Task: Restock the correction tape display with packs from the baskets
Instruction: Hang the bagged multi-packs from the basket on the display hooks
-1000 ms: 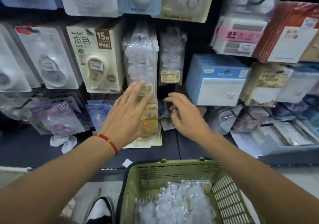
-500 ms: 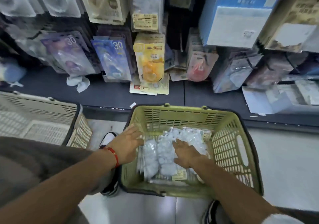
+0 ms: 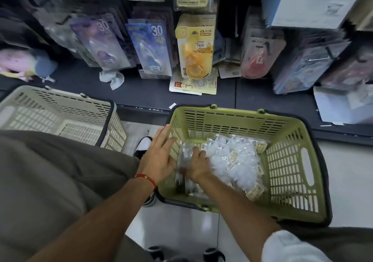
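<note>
A green basket (image 3: 232,113) stands on the floor below the display and holds a heap of clear correction tape packs (image 3: 232,161). My right hand (image 3: 198,166) is inside the basket at its left side, lying on the packs with its fingertips dipping among them. The thumb is blurred, so whether it grips a pack is unclear. My left hand (image 3: 159,157) hovers with straight fingers at the basket's left wall and holds nothing. Hanging correction tape packs fill the display above, among them a yellow one (image 3: 194,46) and a blue one (image 3: 151,48).
A beige basket (image 3: 60,100) stands on the floor to the left, partly behind my knee. The dark shelf ledge (image 3: 141,94) carries loose cards and a crumpled scrap (image 3: 113,78). My shoe (image 3: 143,146) sits between the two baskets. Pale floor tiles lie to the right.
My view dropped from the display to the baskets and both hands came down into the green basket. Since half a second ago the right hand slid left across the packs and the left hand rose to the basket's wall.
</note>
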